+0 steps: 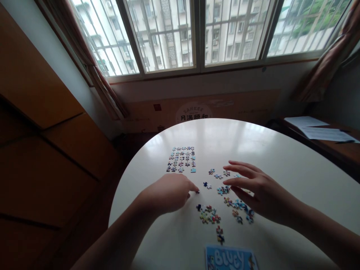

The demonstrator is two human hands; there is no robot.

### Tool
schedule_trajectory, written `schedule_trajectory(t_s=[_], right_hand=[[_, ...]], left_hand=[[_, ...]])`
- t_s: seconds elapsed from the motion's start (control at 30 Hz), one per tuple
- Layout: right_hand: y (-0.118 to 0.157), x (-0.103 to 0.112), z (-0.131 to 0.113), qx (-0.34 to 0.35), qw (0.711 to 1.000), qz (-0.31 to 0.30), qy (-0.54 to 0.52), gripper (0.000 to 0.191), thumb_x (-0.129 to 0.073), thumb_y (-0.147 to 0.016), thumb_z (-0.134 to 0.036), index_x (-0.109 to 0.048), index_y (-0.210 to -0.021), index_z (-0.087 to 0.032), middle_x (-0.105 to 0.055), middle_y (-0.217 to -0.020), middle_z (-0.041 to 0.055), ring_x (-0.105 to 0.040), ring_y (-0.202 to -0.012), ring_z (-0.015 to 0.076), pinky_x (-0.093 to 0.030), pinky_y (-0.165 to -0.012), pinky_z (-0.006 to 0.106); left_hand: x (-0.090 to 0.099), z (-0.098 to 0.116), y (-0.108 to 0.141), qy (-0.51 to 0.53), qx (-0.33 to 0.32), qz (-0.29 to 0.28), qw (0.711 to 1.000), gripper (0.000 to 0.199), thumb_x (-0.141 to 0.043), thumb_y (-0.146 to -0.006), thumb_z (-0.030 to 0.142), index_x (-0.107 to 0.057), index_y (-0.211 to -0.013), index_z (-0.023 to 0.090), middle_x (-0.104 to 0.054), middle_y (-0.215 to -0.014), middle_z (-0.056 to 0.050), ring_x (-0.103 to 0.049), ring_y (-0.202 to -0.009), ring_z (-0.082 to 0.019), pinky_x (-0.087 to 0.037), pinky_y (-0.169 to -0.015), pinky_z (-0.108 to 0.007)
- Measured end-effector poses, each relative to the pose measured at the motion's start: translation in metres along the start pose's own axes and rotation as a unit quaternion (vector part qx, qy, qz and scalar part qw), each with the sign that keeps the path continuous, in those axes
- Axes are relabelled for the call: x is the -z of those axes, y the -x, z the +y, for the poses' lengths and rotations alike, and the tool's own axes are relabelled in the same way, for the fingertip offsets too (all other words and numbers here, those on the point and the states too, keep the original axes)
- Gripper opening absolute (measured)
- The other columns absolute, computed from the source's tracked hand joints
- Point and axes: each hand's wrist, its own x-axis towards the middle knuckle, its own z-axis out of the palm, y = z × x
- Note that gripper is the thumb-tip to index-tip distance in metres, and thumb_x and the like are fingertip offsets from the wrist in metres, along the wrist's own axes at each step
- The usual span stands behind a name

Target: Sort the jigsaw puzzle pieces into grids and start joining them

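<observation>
Left hand [170,193] fingertip at dark piece [198,192], grip unclear; right hand [257,185] open near loose pieces [223,191].
Best handled flat, light touch, grid [181,164] undisturbed.

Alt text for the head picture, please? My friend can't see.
A person's left hand touches a dark jigsaw piece on a rounded white table; the right hand is spread over loose pieces. Neat rows of pieces lie beyond.

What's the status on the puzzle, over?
Left grip: fingertip at dark piece. Right grip: open, partly hiding loose pieces. Piece grid: laid out beyond left grip.
</observation>
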Motion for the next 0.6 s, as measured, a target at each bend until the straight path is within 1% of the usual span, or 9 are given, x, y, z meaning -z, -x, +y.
schedule_trajectory(t_s=[0.1, 0.17, 0.27, 0.33, 0.4, 0.47, 0.53, 0.6], right_hand=[[0.001, 0.002, 0.001, -0.009, 1.000, -0.004, 0.003, 0.027, -0.051, -0.098, -0.021, -0.071, -0.113, -0.031, -0.061, -0.134, 0.0035, -0.052, -0.132, 0.0283, -0.058, -0.095, 0.054], [0.001, 0.003, 0.002, -0.016, 1.000, -0.006, 0.006, 0.030, -0.051, -0.098, -0.021, -0.069, -0.119, -0.032, -0.059, -0.137, 0.0037, -0.053, -0.131, 0.0274, -0.058, -0.095, 0.053], [0.002, 0.005, 0.004, -0.022, 1.000, 0.001, 0.009, 0.034, -0.052, -0.097, -0.021, -0.065, -0.127, -0.032, -0.055, -0.142, 0.0044, -0.054, -0.129, 0.0263, -0.058, -0.096, 0.051], [0.003, 0.006, 0.005, -0.023, 1.000, 0.003, 0.013, 0.035, -0.052, -0.098, -0.022, -0.064, -0.128, -0.033, -0.054, -0.143, 0.0038, -0.053, -0.130, 0.0256, -0.058, -0.097, 0.050], [0.003, 0.006, 0.005, -0.022, 1.000, 0.004, 0.016, 0.034, -0.052, -0.098, -0.021, -0.065, -0.127, -0.033, -0.053, -0.143, 0.0031, -0.052, -0.131, 0.0249, -0.058, -0.097, 0.050], [0.004, 0.006, 0.005, -0.020, 1.000, 0.006, 0.017, 0.033, -0.052, -0.098, -0.020, -0.066, -0.125, -0.033, -0.054, -0.143, 0.0027, -0.052, -0.132, 0.0246, -0.058, -0.097, 0.049], [0.003, 0.006, 0.005, -0.016, 1.000, 0.009, 0.015, 0.031, -0.052, -0.098, -0.020, -0.067, -0.123, -0.033, -0.054, -0.142, 0.0029, -0.052, -0.132, 0.0248, -0.058, -0.097, 0.050], [0.003, 0.007, 0.004, -0.012, 1.000, 0.012, 0.014, 0.030, -0.052, -0.098, -0.020, -0.068, -0.121, -0.032, -0.055, -0.141, 0.0034, -0.052, -0.131, 0.0255, -0.058, -0.097, 0.050]], left_hand=[[0.004, -0.021, -0.007, 0.010, 0.013, 0.019, 1.000, 0.035, -0.062, -0.085, 0.018, -0.077, -0.114, 0.032, -0.075, -0.111, -0.003, -0.068, -0.097, -0.025, -0.045, -0.077, -0.031], [0.007, -0.031, -0.010, 0.019, 0.014, 0.059, 0.998, 0.029, -0.065, -0.084, 0.021, -0.078, -0.107, 0.029, -0.076, -0.109, -0.003, -0.067, -0.098, -0.025, -0.045, -0.077, -0.031], [0.011, -0.036, -0.011, 0.000, 0.056, 0.137, 0.989, 0.020, -0.065, -0.084, 0.021, -0.079, -0.098, 0.025, -0.075, -0.106, -0.004, -0.066, -0.096, -0.024, -0.045, -0.076, -0.030], [0.012, -0.032, -0.010, -0.020, 0.089, 0.160, 0.983, 0.014, -0.064, -0.085, 0.025, -0.078, -0.087, 0.022, -0.075, -0.097, -0.005, -0.065, -0.089, -0.023, -0.043, -0.070, -0.030], [0.010, -0.024, -0.011, -0.024, 0.097, 0.147, 0.984, 0.015, -0.066, -0.085, 0.030, -0.076, -0.080, 0.021, -0.074, -0.088, -0.005, -0.065, -0.082, -0.022, -0.040, -0.064, -0.029], [0.006, -0.017, -0.014, -0.029, 0.089, 0.115, 0.989, 0.016, -0.068, -0.083, 0.034, -0.076, -0.079, 0.021, -0.073, -0.084, -0.005, -0.065, -0.079, -0.021, -0.038, -0.060, -0.029], [0.003, -0.012, -0.018, -0.043, 0.084, 0.083, 0.992, 0.016, -0.071, -0.081, 0.035, -0.077, -0.080, 0.020, -0.074, -0.084, -0.006, -0.065, -0.079, -0.022, -0.037, -0.058, -0.029], [0.001, -0.008, -0.021, -0.050, 0.085, 0.066, 0.993, 0.016, -0.071, -0.081, 0.033, -0.078, -0.083, 0.019, -0.074, -0.087, -0.008, -0.066, -0.080, -0.022, -0.038, -0.059, -0.029]])
